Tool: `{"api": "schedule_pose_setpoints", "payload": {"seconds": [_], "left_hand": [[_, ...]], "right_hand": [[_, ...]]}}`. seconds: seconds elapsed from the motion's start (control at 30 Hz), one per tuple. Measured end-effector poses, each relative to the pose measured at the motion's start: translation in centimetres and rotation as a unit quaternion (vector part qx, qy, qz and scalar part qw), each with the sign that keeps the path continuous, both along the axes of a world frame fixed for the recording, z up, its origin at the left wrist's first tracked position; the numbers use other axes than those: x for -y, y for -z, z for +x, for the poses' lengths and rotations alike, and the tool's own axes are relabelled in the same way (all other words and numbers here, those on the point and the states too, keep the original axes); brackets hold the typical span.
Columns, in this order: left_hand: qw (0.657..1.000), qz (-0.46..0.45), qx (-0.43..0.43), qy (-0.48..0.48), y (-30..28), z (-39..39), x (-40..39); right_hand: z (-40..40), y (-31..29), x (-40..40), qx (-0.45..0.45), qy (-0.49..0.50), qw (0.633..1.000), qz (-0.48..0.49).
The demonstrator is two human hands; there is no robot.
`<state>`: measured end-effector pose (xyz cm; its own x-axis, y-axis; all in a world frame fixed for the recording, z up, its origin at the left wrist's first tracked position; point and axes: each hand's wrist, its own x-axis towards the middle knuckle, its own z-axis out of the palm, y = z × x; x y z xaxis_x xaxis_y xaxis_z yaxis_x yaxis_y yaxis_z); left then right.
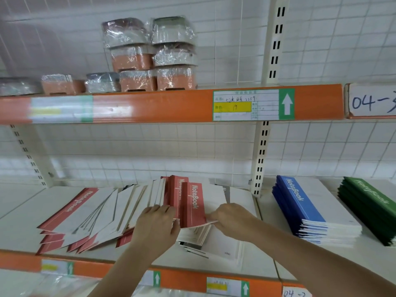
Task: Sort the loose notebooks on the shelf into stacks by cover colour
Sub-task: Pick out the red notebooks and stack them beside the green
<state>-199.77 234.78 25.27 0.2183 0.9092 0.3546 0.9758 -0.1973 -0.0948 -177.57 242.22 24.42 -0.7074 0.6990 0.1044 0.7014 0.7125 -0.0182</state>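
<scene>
Red notebooks (pixel 188 202): matt paper covers, smooth white card faces. Blue stack (pixel 300 202) and green stack (pixel 368 202): same matt paper. Shelf (pixel 25 211): smooth off-white painted board. Shelf beam (pixel 154 106): glossy orange painted metal. Uprights (pixel 260 159): cream slotted metal. Upper-shelf packs (pixel 150 58): crinkled glossy plastic wrap.

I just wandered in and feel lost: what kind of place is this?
Probably a stockroom or warehouse for stationery. Orange-edged metal shelving carries stock labels with arrows and a handwritten bay number, and blue notebooks and green notebooks sit in bulk stacks.
</scene>
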Motion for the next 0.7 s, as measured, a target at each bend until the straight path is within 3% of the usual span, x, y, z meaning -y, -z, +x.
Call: {"api": "schedule_pose_setpoints", "payload": {"seconds": [0.17,0.43,0.53,0.7], "left_hand": [[0.999,-0.039,-0.017,-0.01,-0.3,0.6,-0.3],[0.991,-0.111,-0.07,-0.013,-0.7,2.4,-0.2],[0.987,-0.136,-0.089,-0.005,-0.3,2.9,-0.5],[0.985,-0.121,-0.122,0.031,1.8,4.6,-2.4]], "right_hand": [[-0.3,0.5,0.9,0.01,0.009,0.997,0.08],[1.1,-1.1,2.3,0.041,-0.027,0.998,0.038],[3.5,-2.4,3.0,0.084,-0.008,0.985,0.148],[8.3,-3.5,4.0,0.017,0.035,0.971,0.237]]}}
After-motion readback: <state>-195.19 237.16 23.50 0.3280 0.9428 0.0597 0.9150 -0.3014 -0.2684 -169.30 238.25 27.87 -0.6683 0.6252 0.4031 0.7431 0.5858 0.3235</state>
